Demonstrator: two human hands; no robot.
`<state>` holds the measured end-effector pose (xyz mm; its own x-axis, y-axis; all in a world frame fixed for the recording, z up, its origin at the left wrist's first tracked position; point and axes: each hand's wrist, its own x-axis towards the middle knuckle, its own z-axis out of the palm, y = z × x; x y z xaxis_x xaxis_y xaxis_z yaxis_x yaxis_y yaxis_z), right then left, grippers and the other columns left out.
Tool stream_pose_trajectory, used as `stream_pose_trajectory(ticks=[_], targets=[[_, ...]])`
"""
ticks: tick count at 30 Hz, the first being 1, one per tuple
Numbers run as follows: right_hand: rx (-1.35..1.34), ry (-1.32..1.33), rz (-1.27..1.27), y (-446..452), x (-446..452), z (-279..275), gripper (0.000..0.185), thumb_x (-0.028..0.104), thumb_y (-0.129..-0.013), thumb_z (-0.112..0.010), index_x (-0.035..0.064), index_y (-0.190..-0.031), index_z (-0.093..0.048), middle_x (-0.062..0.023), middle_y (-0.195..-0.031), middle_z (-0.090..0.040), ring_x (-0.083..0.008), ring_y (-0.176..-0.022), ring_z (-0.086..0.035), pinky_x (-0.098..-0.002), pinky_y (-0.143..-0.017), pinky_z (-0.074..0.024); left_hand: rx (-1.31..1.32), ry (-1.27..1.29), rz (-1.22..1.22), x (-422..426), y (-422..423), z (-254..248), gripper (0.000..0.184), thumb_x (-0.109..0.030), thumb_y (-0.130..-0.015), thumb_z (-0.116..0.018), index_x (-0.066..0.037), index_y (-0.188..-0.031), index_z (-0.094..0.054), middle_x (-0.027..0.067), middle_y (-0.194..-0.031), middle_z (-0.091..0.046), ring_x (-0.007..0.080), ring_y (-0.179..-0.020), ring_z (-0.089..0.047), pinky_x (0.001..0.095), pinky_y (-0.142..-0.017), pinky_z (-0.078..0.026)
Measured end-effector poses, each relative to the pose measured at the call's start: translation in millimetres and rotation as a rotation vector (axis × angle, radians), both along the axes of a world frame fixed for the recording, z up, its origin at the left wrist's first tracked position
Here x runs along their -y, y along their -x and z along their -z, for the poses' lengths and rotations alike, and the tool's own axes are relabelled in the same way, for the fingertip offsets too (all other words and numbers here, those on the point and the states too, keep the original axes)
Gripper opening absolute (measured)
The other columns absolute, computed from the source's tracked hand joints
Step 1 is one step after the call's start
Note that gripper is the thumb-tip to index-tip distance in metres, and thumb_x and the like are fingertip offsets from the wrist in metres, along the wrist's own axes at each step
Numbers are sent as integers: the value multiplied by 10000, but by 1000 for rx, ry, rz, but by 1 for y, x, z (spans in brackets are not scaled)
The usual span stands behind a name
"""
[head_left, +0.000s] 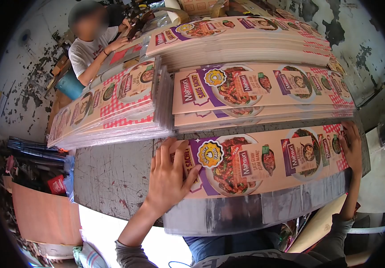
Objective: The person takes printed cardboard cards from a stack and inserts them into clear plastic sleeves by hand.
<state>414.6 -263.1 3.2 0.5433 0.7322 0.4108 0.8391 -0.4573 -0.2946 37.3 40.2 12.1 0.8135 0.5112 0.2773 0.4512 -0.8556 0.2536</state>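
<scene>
A long printed card strip point(270, 178) with pictures of food and "Mahsuri" packets lies across the near part of the worktable. Clear plastic point(246, 214) extends from its near edge and hangs past the table edge; I cannot tell whether the card is inside it or on top. My left hand point(168, 176) rests on the card's left end, fingers stretched toward the far corner and thumb apart on the print. At the right end, my right hand point(352, 145) lies over the edge with its fingers spread. Neither hand appears closed around anything.
Beyond the card lie stacks of matching printed strips point(264, 91), with a taller stack point(246, 47) behind. Another plastic-wrapped stack point(112, 100) sits at left on the scratched worktable point(107, 174). Across the table a person point(92, 51) reaches toward a dark machine point(136, 20).
</scene>
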Motion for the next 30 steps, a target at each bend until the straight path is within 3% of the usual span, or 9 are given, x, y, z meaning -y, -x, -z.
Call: stream_pose_trajectory(ticks=[10,12,13,15,19,21,25,28,30], targets=[[45,48,-15,0,2,1,348,135,-853,-546,-22,-1158,-490,-179,-1174,-509,-320,-1047,-526,-378,-910,-390,0,5,-8,1,0,0,517,-268,-815,-615,-20,-1225,-421,238,-1223,-404,410,-1127,-428,478,-938,-354],[-117,-387,73,13,-6,-1,484,101,-898,-508,2,-1332,-316,-188,-1242,-484,-267,-1069,-534,-350,-923,-390,-2,8,-10,1,0,0,518,-263,-810,-620,-18,-1223,-423,239,-1220,-407,412,-1125,-430,477,-939,-357],[-116,-387,74,9,-2,0,484,101,-898,-508,2,-1332,-316,-188,-1242,-484,-267,-1069,-534,-350,-923,-390,-1,8,-8,1,0,0,518,-263,-810,-620,-18,-1223,-423,239,-1220,-407,412,-1125,-430,477,-939,-357],[255,-632,140,-12,19,3,700,106,-921,-484,68,-1411,15,-201,-1284,-456,-234,-1008,-567,-338,-902,-429,10,24,-2,1,-1,-1,521,-257,-805,-625,-18,-1222,-427,239,-1214,-411,412,-1123,-432,476,-938,-359],[438,-845,223,-33,68,3,822,126,-925,-477,39,-1347,224,-235,-1268,-458,-259,-893,-620,-334,-820,-506,13,-4,-6,1,-1,0,524,-251,-798,-631,-16,-1221,-429,238,-1208,-415,410,-1118,-435,475,-937,-362],[461,-1079,701,-39,90,5,854,156,-925,-474,-21,-1288,278,-257,-1201,-500,-286,-784,-648,-339,-718,-559,2,0,-11,2,-1,-1,528,-249,-797,-632,-14,-1222,-427,234,-1204,-417,406,-1114,-436,474,-935,-361],[515,-1107,678,-54,110,14,853,191,-929,-466,-78,-1265,271,-254,-1131,-547,-300,-759,-656,-341,-669,-568,4,11,-11,1,-1,0,531,-245,-793,-635,-12,-1221,-426,230,-1201,-418,403,-1114,-434,471,-935,-359],[503,-1079,639,-44,83,9,783,215,-944,-434,-102,-1293,192,-212,-1148,-554,-282,-768,-653,-332,-684,-564,9,-73,12,-1,-1,1,557,-321,-796,-639,-11,-1221,-452,234,-1186,-423,383,-1053,-461,447,-846,-402],[417,-1024,538,-35,64,7,653,249,-958,-395,-92,-1346,5,-180,-1198,-532,-271,-887,-627,-354,-768,-525,7,-80,14,-1,-1,1,560,-321,-797,-637,-12,-1224,-448,234,-1182,-423,384,-1052,-459,444,-844,-403]])
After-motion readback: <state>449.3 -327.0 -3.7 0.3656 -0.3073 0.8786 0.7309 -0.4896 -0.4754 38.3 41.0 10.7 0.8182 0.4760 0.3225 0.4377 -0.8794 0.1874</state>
